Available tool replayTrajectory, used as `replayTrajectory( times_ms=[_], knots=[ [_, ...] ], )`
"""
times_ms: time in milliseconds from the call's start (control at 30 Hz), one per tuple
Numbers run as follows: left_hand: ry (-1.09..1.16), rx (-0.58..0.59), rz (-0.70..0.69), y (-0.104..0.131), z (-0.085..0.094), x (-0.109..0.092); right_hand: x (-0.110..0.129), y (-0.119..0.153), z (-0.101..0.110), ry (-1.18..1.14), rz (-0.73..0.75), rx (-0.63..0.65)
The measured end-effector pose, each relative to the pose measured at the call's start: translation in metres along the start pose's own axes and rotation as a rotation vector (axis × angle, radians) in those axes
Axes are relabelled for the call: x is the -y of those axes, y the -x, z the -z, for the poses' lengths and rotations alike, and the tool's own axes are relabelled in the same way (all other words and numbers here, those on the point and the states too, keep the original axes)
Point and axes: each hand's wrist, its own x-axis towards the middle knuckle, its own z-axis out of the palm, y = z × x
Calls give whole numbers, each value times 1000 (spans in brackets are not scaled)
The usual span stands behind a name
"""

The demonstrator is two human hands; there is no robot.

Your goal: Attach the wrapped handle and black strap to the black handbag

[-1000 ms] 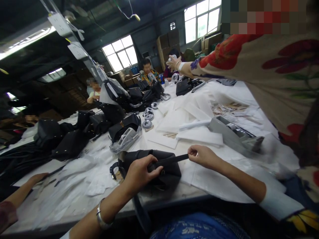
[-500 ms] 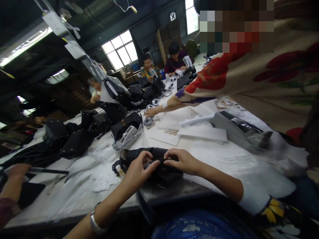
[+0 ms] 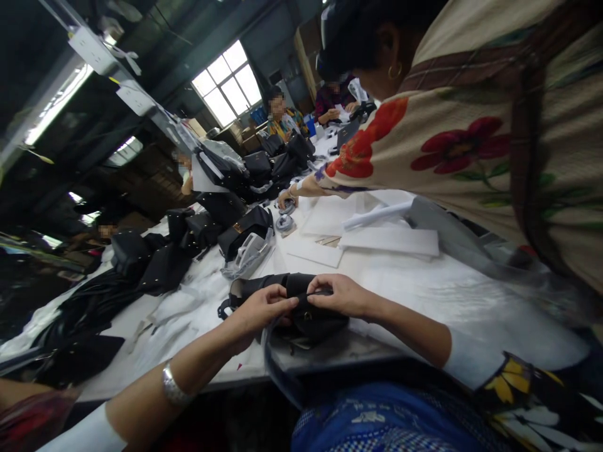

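A black handbag (image 3: 325, 328) with a small gold-coloured fitting lies on the table's near edge. My left hand (image 3: 266, 307) has its thumb and fingers closed on the bag's upper edge at the left. Close beside it, my right hand (image 3: 343, 296) pinches the same edge from the right. The fingertips partly cover what they grip. From the bag's left side a dark strap (image 3: 277, 370) hangs over the table edge toward my lap.
A co-worker's floral sleeve (image 3: 362, 150) crosses from the right, its hand (image 3: 286, 198) at coiled wrapped pieces (image 3: 284, 223). White foam sheets (image 3: 391, 241) lie in front. Black bags (image 3: 169, 267) are heaped left, beside thin white wrapping (image 3: 188, 314). Other people sit farther back.
My fingers have closed lower on the bag's edge, the left hand flatter than before. The co-worker on the right leans farther in. At the left, another person's hand has gone out of view.
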Motion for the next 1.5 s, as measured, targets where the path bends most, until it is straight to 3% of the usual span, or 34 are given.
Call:
replayTrajectory(
  times_ms=[200,467,733,900,1100,1500],
  knots=[
    [-91,30,59,7,2,-5,-2,-1,-7,21,22,-21],
    [-186,0,204,-1,1,-9,-2,5,-16,91,80,-79],
    [-108,-54,62,7,-9,3,-7,18,-28,67,144,-162],
    [-52,-44,42,11,-14,8,-9,21,-27,85,154,-146],
    [-28,-115,-65,7,-24,23,-6,28,-29,191,144,-152],
    [-187,-247,-303,5,-34,33,-5,30,-33,146,144,-194]
  ],
)
